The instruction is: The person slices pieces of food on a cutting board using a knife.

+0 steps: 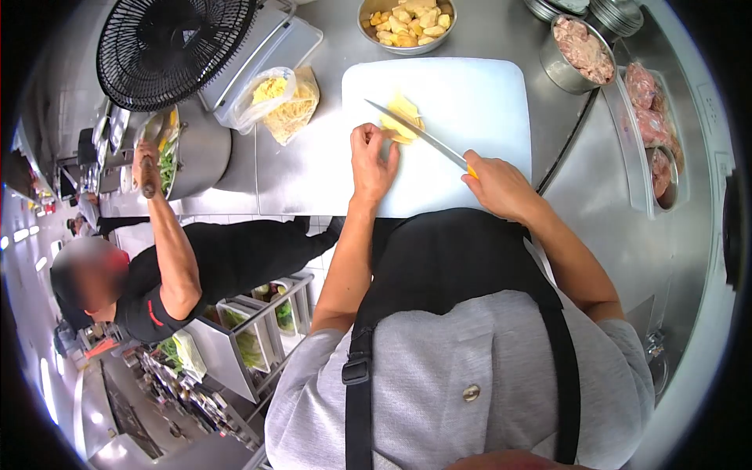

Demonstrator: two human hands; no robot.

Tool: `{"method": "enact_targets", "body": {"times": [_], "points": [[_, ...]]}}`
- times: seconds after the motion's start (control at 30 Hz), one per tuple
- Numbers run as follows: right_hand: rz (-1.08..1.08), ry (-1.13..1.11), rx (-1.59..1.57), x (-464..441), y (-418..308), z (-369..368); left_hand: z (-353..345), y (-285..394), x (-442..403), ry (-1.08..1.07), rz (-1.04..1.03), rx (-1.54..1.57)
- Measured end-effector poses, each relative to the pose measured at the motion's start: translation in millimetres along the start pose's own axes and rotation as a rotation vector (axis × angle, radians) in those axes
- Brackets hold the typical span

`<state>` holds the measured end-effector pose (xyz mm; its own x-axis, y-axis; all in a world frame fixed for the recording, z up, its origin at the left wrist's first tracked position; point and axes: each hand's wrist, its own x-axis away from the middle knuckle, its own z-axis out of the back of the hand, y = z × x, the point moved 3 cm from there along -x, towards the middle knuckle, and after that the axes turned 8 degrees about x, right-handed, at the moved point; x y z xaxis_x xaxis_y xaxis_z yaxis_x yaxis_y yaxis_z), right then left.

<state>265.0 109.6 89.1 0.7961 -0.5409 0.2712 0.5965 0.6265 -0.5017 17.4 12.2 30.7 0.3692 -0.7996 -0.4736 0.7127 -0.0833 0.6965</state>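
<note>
Thin yellow slices that look like ginger (pixel 402 108) lie on the white cutting board (pixel 478 86). My right hand (pixel 501 186) is closed around the yellow handle of a kitchen knife (pixel 427 137), whose blade slants up and left across the slices. My left hand (pixel 374 163) rests at the left edge of the slices with its fingers curled in toward the thumb. Whether anything is pinched between its fingertips is hidden. Beyond the board, a metal bowl (pixel 407 50) holds peeled ginger chunks (pixel 411 22).
A plastic bag of shredded yellow food (pixel 291 108) sits left of the board. To the right are a metal pot of raw meat (pixel 581 51) and a tub of bagged meat (pixel 646 110). A co-worker (pixel 235 251) works at a large pot (pixel 205 157), near a black fan (pixel 176 47).
</note>
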Motion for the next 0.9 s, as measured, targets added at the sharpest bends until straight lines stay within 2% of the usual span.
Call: {"method": "enact_targets", "body": {"times": [0.13,0.27,0.3,0.4,0.43,0.53,0.63,0.73,0.9], "points": [[-0.088,0.136,-0.139,17.5,2.1,-5.1,28.4,4.1,-6.3,-0.135,-0.023,-0.029],[-0.303,0.127,-0.189,34.5,9.2,-6.4,29.3,-1.7,-2.3,-0.407,0.396,0.314],[-0.333,0.150,-0.232,40.6,12.7,-11.3,20.8,1.7,-3.6,-0.485,0.395,0.333],[-0.423,0.227,-0.362,67.9,24.0,-35.4,4.2,18.6,-1.0,-0.527,0.222,0.193],[-0.440,0.256,-0.396,80.0,26.3,-43.9,1.9,21.4,0.1,-0.439,0.208,0.186],[-0.520,0.252,-0.510,118.1,37.5,-85.7,2.3,19.6,9.1,-0.524,0.201,0.090],[-0.575,0.219,-0.677,145.7,18.4,-104.0,-2.6,22.6,10.2,-0.593,0.159,0.149],[-0.665,0.188,-0.716,160.4,8.5,-124.1,-0.3,12.7,-14.8,-0.252,-0.016,0.031],[-0.644,0.298,-0.733,167.6,-13.5,-142.4,0.9,-4.6,-50.0,-0.294,-0.107,-0.158]]}}
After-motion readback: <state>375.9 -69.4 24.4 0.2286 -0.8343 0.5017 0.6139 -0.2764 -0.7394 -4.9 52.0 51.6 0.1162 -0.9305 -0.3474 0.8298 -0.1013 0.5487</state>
